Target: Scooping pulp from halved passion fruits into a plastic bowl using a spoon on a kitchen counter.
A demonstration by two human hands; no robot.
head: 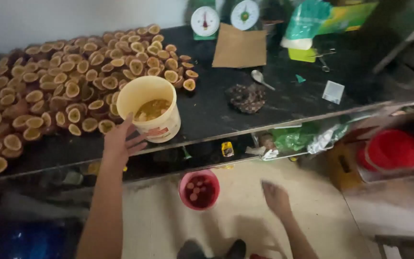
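**Left hand on the pail, right hand loose over the floor**

The left hand (pixel 120 140) has its fingers spread narrow and flat against the near side of the cream plastic pail (pixel 150 108), thumb up toward the rim, touching it rather than gripping round it. The pail stands upright at the front edge of the black bench (pixel 216 108), a little left of the middle, with yellowish pulp showing inside. Just beside it, filling the bench's left half back to the wall, lies a heap of halved fruit shells (pixel 63 81), cut faces up.

The right hand (pixel 275 196) hangs below the bench, over the pale floor, fingers loosely open and holding nothing; it is blurred. Near it on the floor sits a pink bucket (pixel 199 189) with dark round fruit in it.

Toward the bench's back edge stand two dial scales (pixel 224 18), with a brown card (pixel 239 47) in front of them, then a metal spoon (pixel 260 78) and a dark clump of scraps (pixel 247 98).
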